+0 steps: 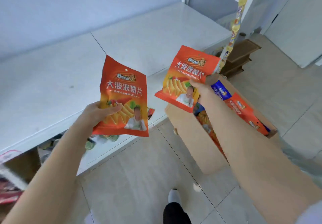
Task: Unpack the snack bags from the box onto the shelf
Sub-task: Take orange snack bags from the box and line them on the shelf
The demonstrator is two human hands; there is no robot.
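Note:
My left hand point(97, 113) grips an orange-red snack bag point(124, 91) by its lower left corner, held upright over the front edge of the white shelf top point(57, 77). My right hand point(200, 88) holds a second, matching orange-red snack bag point(184, 70) by its right side, above the open cardboard box point(190, 136) on the floor. Inside the box lie more bags, orange-red ones point(244, 112) and a blue one point(220, 89). My right forearm hides part of the box's contents.
Below the shelf top, a lower shelf holds green-topped items point(90, 144). A strip of yellow snack packets point(235, 25) hangs at the right beside a brown cardboard stand point(238, 56). My foot point(174, 196) stands on the tiled floor. Red packaging point(8, 192) sits at the far left.

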